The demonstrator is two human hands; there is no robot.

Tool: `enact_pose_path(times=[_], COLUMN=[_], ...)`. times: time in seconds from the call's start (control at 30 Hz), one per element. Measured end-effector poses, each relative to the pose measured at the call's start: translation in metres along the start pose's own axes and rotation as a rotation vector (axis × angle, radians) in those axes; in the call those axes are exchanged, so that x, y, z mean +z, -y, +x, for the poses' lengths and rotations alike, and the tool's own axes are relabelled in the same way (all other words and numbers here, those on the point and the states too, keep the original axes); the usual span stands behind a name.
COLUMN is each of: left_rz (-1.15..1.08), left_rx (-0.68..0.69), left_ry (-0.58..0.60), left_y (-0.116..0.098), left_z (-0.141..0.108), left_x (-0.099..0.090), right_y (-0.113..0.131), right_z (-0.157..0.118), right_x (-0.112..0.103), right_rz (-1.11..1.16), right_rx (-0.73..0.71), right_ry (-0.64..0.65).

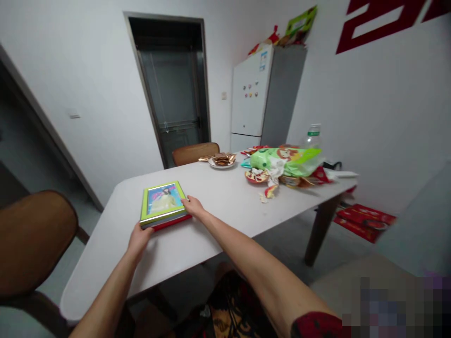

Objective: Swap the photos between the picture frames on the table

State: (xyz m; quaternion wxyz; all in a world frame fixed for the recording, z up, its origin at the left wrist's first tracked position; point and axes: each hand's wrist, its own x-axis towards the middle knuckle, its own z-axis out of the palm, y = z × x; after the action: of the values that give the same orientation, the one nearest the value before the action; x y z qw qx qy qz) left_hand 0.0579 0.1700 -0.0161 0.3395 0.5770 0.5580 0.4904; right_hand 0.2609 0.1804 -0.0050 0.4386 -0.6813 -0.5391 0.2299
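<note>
A yellow-green picture frame [164, 216] shows a figure in a pale dress against blue and pink. Beneath it lies a red flat item [172, 222], on the left part of the white table [225, 211]. My left hand [140, 238] grips the near left corner of the frame, its fingers partly hidden below the edge. At the right side, my right hand [192, 206] holds the frame, with the thumb near its top edge.
Farther back stands a plate of wrapped snacks [222, 161]. A cut pomegranate [257, 176], a green bag [289, 159] and a plastic bottle [313, 136] are at the right. Brown chairs [35, 234] stand beside the table; a fridge [251, 98] is behind.
</note>
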Motion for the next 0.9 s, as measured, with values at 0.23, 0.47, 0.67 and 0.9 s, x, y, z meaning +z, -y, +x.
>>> enact_pose_path(times=[0.23, 0.47, 0.67, 0.9], left_rz=[-0.192, -0.765, -0.858, -0.854], left_rx=[-0.011, 0.395, 0.363, 0.013], left_ry=[-0.149, 0.332, 0.455, 0.295], left_y=[-0.055, -0.169, -0.164, -0.127], left_z=[-0.022, -0.076, -0.091, -0.072], left_x=[-0.02, -0.027, -0.031, -0.023], right_y=[0.036, 0.137, 0.137, 0.108], right_z=[-0.031, -0.107, -0.122, -0.107], right_x=[-0.023, -0.046, -0.047, -0.02], right_rz=[0.151, 0.985, 1.039, 1.074], right_rx=[-0.115, -0.511, -0.49, -0.041], right_ry=[-0.043, 0.298, 0.355, 0.332])
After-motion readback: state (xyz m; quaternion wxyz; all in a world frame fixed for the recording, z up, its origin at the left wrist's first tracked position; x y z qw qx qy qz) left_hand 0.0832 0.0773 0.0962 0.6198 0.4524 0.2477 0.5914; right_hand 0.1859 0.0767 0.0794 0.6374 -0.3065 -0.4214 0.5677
